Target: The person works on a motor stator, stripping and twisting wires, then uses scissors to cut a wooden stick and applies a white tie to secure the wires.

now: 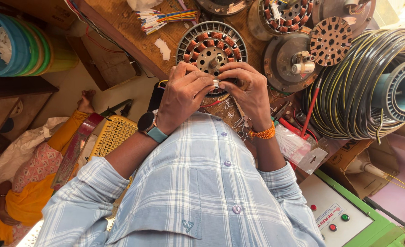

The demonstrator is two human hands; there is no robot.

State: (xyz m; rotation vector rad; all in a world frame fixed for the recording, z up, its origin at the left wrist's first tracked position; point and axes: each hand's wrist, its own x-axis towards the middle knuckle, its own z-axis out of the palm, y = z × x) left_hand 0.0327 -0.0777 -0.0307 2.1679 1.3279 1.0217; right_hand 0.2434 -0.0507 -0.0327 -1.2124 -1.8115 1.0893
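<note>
1. Wooden workbench (120, 18) fills the far half of the view, crowded with motor parts, so everything you need sits within arm's reach.
2. Your left hand (184, 93) is curled nearly closed, fingertips pinching a small white sleeve (216, 83) at the near edge of the wound stator (210, 44).
3. Your right hand (248, 91) is likewise closed in a pinch on the same sleeve, meeting the left so the small piece stays steady between both.
4. That stator lies flat just beyond your hands, its copper coils facing up where you can see them.
5. A bundle of coloured wires (166, 19) rests far left of it; a coil of black cable (353, 87) sits well to the right, clear of your elbows.
6. Another person in yellow (24, 192) sits on the floor, near left.
</note>
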